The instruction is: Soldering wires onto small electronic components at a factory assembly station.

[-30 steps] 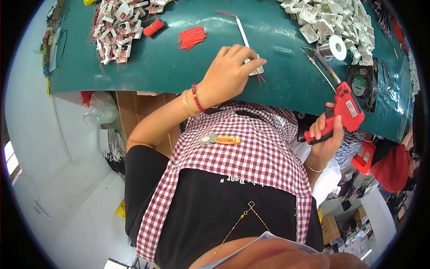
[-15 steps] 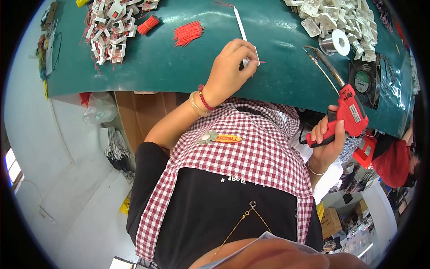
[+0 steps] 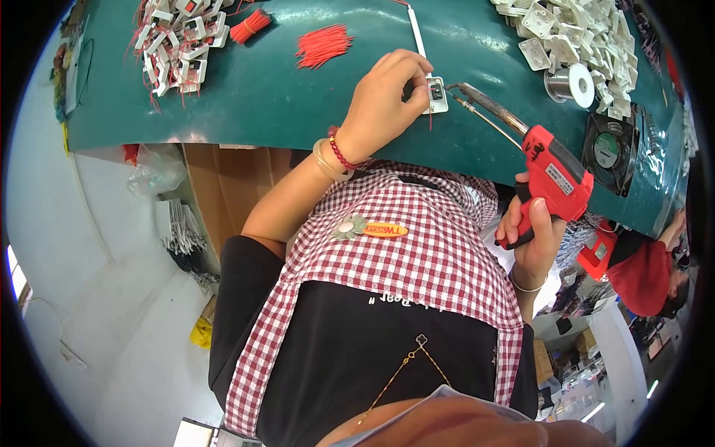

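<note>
My left hand point(image 3: 389, 95) is closed, thumb and fingers pinched at the left edge of a small white plastic housing point(image 3: 439, 103) with metal contacts in it. A short red wire end shows just below my fingertips. Behind the housing, a thin white stick-like piece point(image 3: 416, 31) lies on the table. In my right hand point(image 3: 538, 232) is a red soldering gun point(image 3: 557, 173), gripped by its handle. Its tip reaches left to the right edge of the housing; whether it touches the contacts I cannot tell.
A pile of white housings with red wires point(image 3: 179, 45) lies at the far left, beside a bundle point(image 3: 249, 27) and a loose heap of red wires point(image 3: 325, 45). At the right are white plastic parts point(image 3: 573, 33), a solder spool point(image 3: 579, 86) and a black fan point(image 3: 609, 149). Another person point(image 3: 642, 276) sits beyond.
My right hand has brought the soldering gun left, its tip now at the housing. My left hand has shifted slightly away from me, and more of the housing shows.
</note>
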The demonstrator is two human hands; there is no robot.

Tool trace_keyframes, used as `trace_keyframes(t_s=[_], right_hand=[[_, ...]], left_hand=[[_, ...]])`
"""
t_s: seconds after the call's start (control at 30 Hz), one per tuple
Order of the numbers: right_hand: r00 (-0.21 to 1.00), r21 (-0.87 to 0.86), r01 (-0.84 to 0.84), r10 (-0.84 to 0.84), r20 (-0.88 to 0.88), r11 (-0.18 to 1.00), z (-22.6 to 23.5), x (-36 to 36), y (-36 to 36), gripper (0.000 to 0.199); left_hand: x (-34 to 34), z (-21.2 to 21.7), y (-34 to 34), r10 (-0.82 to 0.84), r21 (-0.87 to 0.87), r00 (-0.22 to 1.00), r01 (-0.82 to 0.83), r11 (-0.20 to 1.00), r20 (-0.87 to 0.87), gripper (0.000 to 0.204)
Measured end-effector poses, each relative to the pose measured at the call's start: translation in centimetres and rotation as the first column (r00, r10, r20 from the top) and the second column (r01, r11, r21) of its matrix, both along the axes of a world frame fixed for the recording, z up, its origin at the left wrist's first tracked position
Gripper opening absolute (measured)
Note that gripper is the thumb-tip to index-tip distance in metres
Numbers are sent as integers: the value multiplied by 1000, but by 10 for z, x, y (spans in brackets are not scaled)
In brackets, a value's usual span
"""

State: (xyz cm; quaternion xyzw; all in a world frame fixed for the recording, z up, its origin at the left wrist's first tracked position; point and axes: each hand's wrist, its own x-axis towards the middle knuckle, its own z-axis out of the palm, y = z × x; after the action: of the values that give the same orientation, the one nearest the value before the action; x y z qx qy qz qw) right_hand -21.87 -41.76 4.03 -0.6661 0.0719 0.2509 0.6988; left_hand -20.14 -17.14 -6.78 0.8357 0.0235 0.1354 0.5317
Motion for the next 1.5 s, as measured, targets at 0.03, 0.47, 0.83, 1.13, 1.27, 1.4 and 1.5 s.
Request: trace_keyframes(t_s=[0.03, 0.47, 0.83, 1.13, 1.27, 1.4, 1.5], right_hand=[[1000, -12, -4, 4, 1, 1000, 1, 1, 3, 38], [999, -146, 11, -17, -37, 989, 15, 8, 17, 27], [998, -157, 24, -31, -46, 987, 15, 5, 15, 26], [999, -194, 40, -43, -11, 980, 20, 7, 25, 30], [1000, -206, 19, -21, -9, 978, 19, 5, 23, 29], [999, -227, 43, -48, -17, 973, 21, 5, 25, 28], [999, -231, 29, -33, -15, 973, 23, 5, 28, 28]], left_hand=[[0, -1, -1, 5, -5, 1000, -5, 1000, -2, 7], [1, -5, 0, -16, 53, 999, 14, 999, 34, 4], [1, -5, -2, -19, 54, 999, 17, 998, 31, 3], [0, -6, 0, -17, 57, 999, 15, 998, 28, 3], [1, -7, 0, -16, 53, 999, 13, 999, 39, 3], [1, -6, 1, -17, 58, 999, 15, 998, 38, 2], [-1, -6, 2, -27, 68, 999, 25, 997, 32, 2]])
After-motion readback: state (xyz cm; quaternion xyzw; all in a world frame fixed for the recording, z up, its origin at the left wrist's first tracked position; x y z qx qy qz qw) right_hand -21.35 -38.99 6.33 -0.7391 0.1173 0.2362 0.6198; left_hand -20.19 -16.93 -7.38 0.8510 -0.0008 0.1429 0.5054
